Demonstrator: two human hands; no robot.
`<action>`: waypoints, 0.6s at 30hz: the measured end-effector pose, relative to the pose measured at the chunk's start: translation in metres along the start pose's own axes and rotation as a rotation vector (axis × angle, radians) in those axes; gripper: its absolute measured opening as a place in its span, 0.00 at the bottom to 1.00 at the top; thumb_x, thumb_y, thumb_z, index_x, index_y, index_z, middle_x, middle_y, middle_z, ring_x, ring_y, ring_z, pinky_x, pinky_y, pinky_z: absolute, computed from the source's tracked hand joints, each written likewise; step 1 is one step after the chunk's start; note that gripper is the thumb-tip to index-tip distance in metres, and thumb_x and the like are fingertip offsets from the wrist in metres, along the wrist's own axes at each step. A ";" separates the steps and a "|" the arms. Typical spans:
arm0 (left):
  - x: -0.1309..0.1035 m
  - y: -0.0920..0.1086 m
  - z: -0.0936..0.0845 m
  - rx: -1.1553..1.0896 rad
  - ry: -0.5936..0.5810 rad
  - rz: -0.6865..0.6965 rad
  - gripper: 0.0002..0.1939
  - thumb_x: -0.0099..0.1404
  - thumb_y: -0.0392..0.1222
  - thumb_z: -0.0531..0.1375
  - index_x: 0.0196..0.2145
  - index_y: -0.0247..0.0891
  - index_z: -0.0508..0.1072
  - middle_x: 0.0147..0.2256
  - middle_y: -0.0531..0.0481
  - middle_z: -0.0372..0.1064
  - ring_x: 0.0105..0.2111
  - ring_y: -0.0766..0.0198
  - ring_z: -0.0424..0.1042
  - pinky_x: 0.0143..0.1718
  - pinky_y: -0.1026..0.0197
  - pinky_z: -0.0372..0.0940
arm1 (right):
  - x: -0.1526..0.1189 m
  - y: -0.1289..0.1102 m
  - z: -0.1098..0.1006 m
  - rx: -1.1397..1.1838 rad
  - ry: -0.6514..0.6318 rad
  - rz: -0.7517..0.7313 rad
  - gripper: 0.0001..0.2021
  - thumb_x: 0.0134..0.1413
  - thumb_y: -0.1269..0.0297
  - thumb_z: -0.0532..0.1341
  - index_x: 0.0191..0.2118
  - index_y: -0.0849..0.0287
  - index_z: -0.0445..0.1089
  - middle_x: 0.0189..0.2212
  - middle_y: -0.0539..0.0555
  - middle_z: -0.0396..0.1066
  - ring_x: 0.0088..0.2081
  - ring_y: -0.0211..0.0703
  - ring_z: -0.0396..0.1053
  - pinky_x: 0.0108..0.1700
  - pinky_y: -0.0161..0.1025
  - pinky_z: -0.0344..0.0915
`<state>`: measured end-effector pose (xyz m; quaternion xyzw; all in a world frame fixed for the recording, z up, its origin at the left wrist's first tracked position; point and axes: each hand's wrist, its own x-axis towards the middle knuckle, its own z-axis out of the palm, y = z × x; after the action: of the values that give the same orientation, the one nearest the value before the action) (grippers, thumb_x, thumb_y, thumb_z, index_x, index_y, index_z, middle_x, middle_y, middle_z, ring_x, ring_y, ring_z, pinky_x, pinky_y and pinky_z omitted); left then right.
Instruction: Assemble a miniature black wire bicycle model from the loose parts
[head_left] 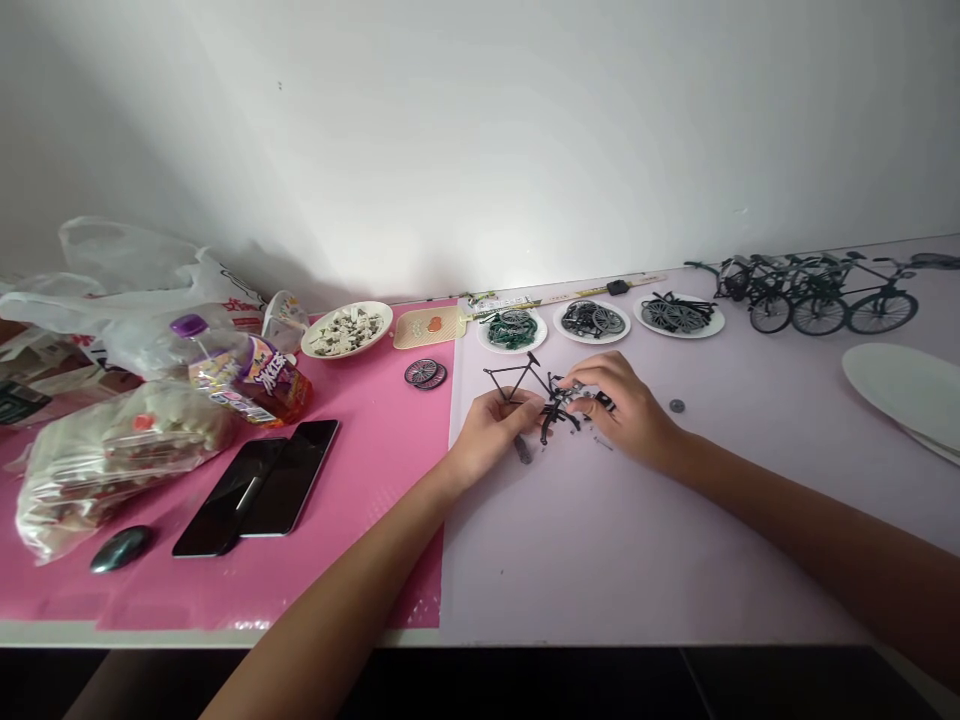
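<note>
My left hand (491, 430) is closed around the rear part of a black toy bicycle frame (553, 410), with the saddle sticking up above the fingers. At the frame's front end, my right hand (630, 410) pinches with thumb and index finger; its fingers partly cover what they grip, which looks like the handlebar area. Below the hands lie a dark grey elongated piece (523, 450) and several tiny loose parts (602, 443). A small round grey piece (677, 406) rests to the right. Two black spoked wheels (425, 374) lie overlapping on the left.
Along the wall stand plates of green parts (513, 330), black parts (592, 321) and grey-black parts (679, 314). Assembled toy bicycles (821, 300) and white plates (907, 390) are right. Left are a bowl (346, 331), bottle (247, 375), phones (289, 480) and mouse (121, 548).
</note>
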<state>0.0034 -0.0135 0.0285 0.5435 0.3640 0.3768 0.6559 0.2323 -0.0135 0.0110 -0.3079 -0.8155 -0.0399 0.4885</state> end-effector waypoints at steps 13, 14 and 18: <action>0.003 0.005 -0.011 -0.204 0.098 -0.039 0.15 0.65 0.43 0.63 0.45 0.29 0.80 0.39 0.36 0.84 0.39 0.52 0.83 0.53 0.48 0.74 | -0.007 -0.002 0.003 0.124 -0.003 0.088 0.17 0.73 0.60 0.62 0.63 0.49 0.65 0.44 0.57 0.74 0.46 0.54 0.73 0.48 0.51 0.75; 0.003 0.005 -0.012 -0.214 0.104 -0.036 0.18 0.64 0.40 0.63 0.49 0.29 0.78 0.38 0.37 0.84 0.38 0.52 0.83 0.52 0.48 0.74 | -0.008 -0.002 0.003 0.133 -0.001 0.100 0.18 0.73 0.59 0.61 0.64 0.48 0.64 0.44 0.57 0.74 0.46 0.53 0.73 0.48 0.51 0.75; 0.001 0.008 -0.015 -0.248 0.117 -0.039 0.33 0.57 0.33 0.64 0.61 0.33 0.69 0.37 0.42 0.84 0.34 0.55 0.83 0.46 0.50 0.75 | -0.009 -0.002 0.002 0.129 -0.025 0.132 0.20 0.74 0.60 0.59 0.67 0.48 0.63 0.46 0.58 0.73 0.48 0.54 0.73 0.51 0.52 0.74</action>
<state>-0.0100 -0.0051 0.0340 0.4283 0.3628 0.4372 0.7027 0.2331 -0.0184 0.0030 -0.3296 -0.8002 0.0489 0.4987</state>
